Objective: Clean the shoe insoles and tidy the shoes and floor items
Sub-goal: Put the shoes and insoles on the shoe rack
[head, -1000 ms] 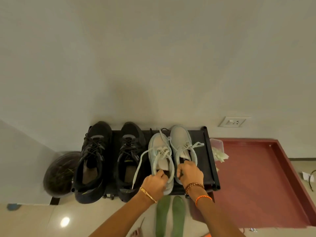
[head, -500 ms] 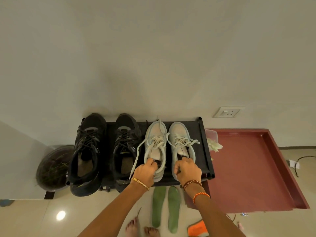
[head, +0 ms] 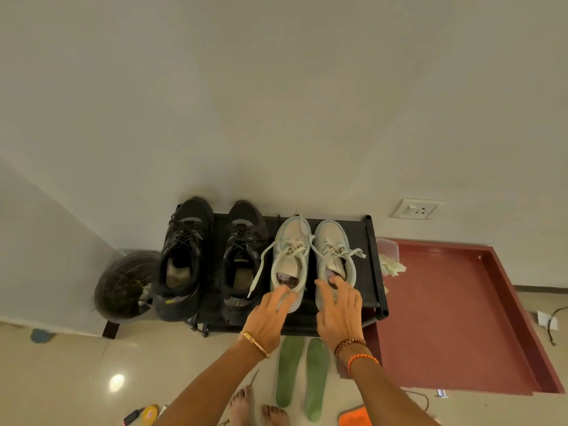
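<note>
Reaching forward from 6 o'clock, the left hand (head: 268, 318) and the right hand (head: 339, 309) hang with fingers spread and relaxed over the heels of a pair of pale blue-white sneakers. The left hand's fingertips touch the heel rim of the left sneaker (head: 289, 259); the right hand's fingertips lie at the heel opening of the right sneaker (head: 335, 256). Neither hand grasps anything. Half a second ago both hands were curled around the sneaker heels; now the fingers have released and opened.

The sneakers stand side by side, toes pointing to 12 o'clock, on a low black shoe rack (head: 373, 265) against the wall. At 9 o'clock from them, on the same rack, sits a pair of black sneakers (head: 212, 256), laces loose.

On the floor at 6 o'clock from the pale sneakers, between the forearms, lie two green insoles (head: 302, 376), parallel and just apart. Bare feet (head: 258, 410) show beside them.

At 3 o'clock from the rack a clear plastic container (head: 388, 249) holds crumpled pale material. Beyond it lies a sunken red floor area (head: 455, 315). At 9 o'clock from the rack stands a dark round bin (head: 123, 287) with thin stalks inside. An orange cloth (head: 356, 416) lies at the lower edge.
</note>
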